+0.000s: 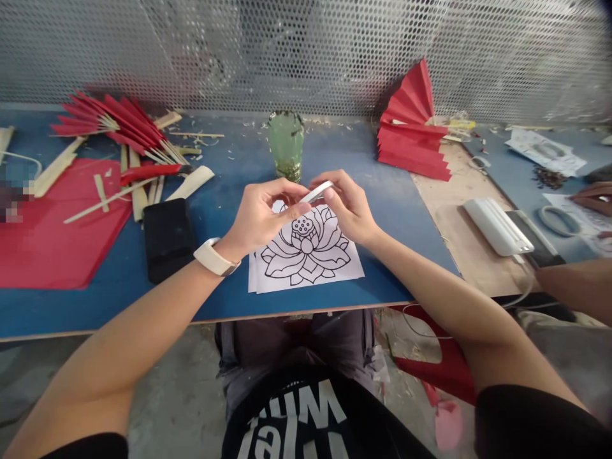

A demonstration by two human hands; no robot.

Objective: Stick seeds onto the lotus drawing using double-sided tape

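Between my two hands is a thin white roll of tape (317, 192), tilted and seen nearly edge-on above the table. The fingers of my left hand (268, 210) pinch its left end, and a pale watch band circles that wrist. My right hand (348, 207) grips the other end, thumb in front and fingers behind. Below both hands lie sheets of white paper (354, 271), stacked slightly askew, the top one printed with a black-outlined lotus (306, 245). My fingers hide the upper part of the drawing.
A green glass (285, 143) stands behind my hands. Left are a black phone (168, 239), red paper (62, 236), a red-handled knife (153, 173), bamboo strips and folded red fans (115, 121). Right are another red fan (414, 121), a white power bank (497, 226) and another person's hand (595, 196).
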